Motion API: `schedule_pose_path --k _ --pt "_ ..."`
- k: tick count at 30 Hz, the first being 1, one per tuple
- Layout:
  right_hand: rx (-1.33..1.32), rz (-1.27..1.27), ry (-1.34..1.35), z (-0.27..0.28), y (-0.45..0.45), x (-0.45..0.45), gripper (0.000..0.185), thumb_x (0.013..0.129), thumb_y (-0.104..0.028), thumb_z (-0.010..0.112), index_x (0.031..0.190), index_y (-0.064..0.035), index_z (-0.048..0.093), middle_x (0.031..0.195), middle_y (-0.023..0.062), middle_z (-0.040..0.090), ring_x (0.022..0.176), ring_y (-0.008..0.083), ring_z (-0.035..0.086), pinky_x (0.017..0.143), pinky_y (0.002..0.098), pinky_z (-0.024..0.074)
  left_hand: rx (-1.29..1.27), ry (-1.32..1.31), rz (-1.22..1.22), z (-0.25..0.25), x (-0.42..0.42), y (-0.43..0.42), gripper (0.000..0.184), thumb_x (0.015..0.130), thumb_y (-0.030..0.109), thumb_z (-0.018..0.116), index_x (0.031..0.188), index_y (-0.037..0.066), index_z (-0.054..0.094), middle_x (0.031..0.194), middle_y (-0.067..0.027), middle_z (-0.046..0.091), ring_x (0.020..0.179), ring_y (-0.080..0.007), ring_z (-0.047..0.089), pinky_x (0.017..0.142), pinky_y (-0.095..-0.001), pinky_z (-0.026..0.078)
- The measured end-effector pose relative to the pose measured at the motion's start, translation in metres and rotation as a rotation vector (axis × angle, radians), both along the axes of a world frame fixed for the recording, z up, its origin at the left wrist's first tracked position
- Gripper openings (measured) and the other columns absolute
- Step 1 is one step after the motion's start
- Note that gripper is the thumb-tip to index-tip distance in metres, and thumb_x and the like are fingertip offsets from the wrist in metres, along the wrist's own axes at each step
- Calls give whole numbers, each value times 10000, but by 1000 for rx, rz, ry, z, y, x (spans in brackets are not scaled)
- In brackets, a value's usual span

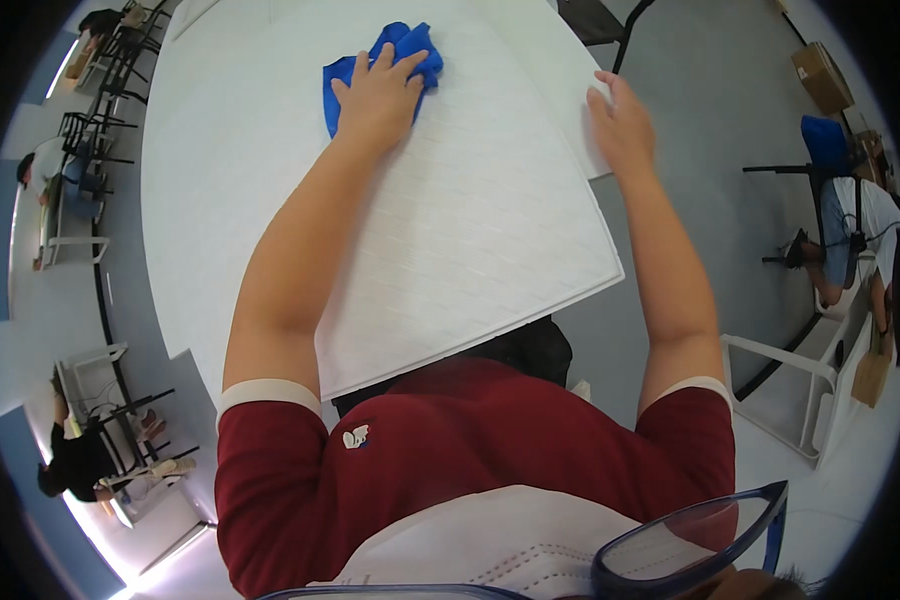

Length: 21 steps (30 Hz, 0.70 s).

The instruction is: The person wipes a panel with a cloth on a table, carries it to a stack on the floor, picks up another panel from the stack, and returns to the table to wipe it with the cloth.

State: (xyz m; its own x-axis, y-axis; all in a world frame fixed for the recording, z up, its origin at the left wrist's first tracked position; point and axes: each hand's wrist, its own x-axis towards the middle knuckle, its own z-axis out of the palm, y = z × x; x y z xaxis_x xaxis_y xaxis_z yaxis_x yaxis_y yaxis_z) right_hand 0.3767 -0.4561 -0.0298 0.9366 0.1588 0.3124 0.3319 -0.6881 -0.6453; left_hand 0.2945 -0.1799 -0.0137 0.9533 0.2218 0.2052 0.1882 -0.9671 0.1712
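The left hand (378, 105) lies palm down with its fingers spread wide, pressing on a blue cloth (410, 42) rather than clenching it. The cloth is bunched on the white tabletop (470, 250), its loose folds showing from about nine round to one o'clock of that hand. For good control, the pressure should probably be shared between palm and fingers, the wrist kept low, and the loose folds drawn in under the fingertips; a flatter pad would likely touch the surface more evenly and slide without rolling up.

At three o'clock from the left hand, well apart from it, is the right hand (625, 130), somewhat blurred, its fingers loosely open and nothing seen in them. It is at the tabletop's side edge; whether it touches cannot be told. Resting it lightly there could steady the surface, provided the fingertips keep clear of the cloth's path.

Farther out, a dark chair (592, 20) stands at two o'clock, just past the edge. The near corner points to four o'clock, and the wearer's red shirt (470, 420) is between five and six, close to the near edge, so long pulls toward the body would best stop short of it.
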Motion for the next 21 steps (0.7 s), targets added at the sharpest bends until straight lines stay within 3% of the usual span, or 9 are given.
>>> schedule_pose_path --k 6,11,17,18,21 --pt "-17 -2 -21 4 2 -2 331 826 -257 494 1111 -101 559 1038 143 618 969 329 567 852 413 424 -92 36 49 12 8 -15 365 914 316 417 1273 281 472 1412 -141 314 1314 -395 212 987 -671 149" --pt "-79 18 -132 2 1 1 293 831 -209 481 1085 -92 568 1053 139 611 972 331 559 851 424 422 -47 -34 -99 12 11 -70 371 909 324 441 1277 288 474 1405 -155 324 1314 -398 214 980 -666 167" --pt "-222 -17 -159 -13 4 5 265 840 -148 488 1097 -119 548 1107 98 569 1015 308 535 855 412 424 -75 -10 -201 3 11 -93 351 899 264 467 1248 257 506 1392 -122 351 1309 -348 249 1018 -597 179" --pt "-222 -26 -202 -16 4 7 250 837 -136 473 1060 -102 579 1017 98 585 952 299 561 816 435 425 -78 -14 -216 2 12 -90 347 897 260 474 1243 253 511 1386 -123 358 1307 -347 255 1019 -592 183" --pt "-132 -8 -149 -7 5 5 252 826 -133 480 1057 -105 580 1042 95 582 997 297 537 845 437 408 -74 -34 -274 12 4 -81 346 887 243 500 1233 232 521 1365 -137 381 1289 -365 281 1021 -563 217"
